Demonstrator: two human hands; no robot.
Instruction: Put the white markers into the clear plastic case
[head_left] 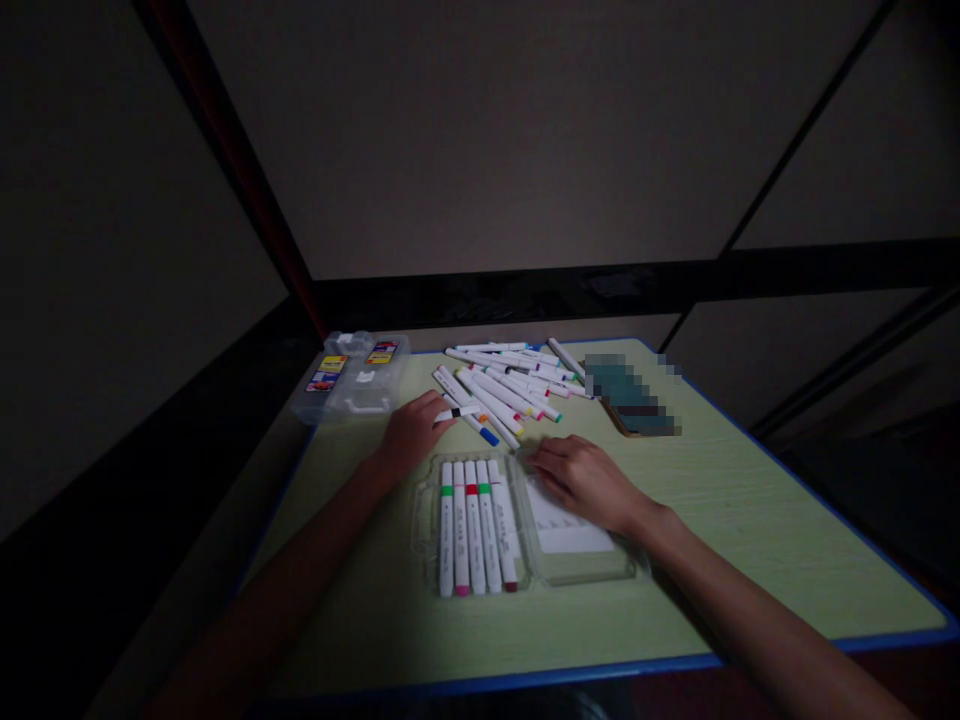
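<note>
While the left hand (411, 432) pinched a slim white marker with a black band (457, 412) between thumb and fingers, the step under way looked to be the handling of single markers between a loose pile and an open case. The gripped marker pointed to the right from the fingertips, at the near left side of the jumbled pile of white markers with coloured ends (499, 385); whether it touched the pile could not be told.

Nearer than that hand, and a little to its right, the clear plastic hinged case (420, 535) lay open. Its left half held five white markers side by side, the rightmost one slanting. The right hand (577, 475) rested palm down over the far part of the case's right half, beside a white paper insert (574, 540); its fingers curled loosely, and whether they gripped the plastic could not be told.

As a judgement, the next move called for a steady pinch on the banded marker and, if it was meant for the case, for turning it in line with the row, with the right hand keeping the case from sliding.
</note>
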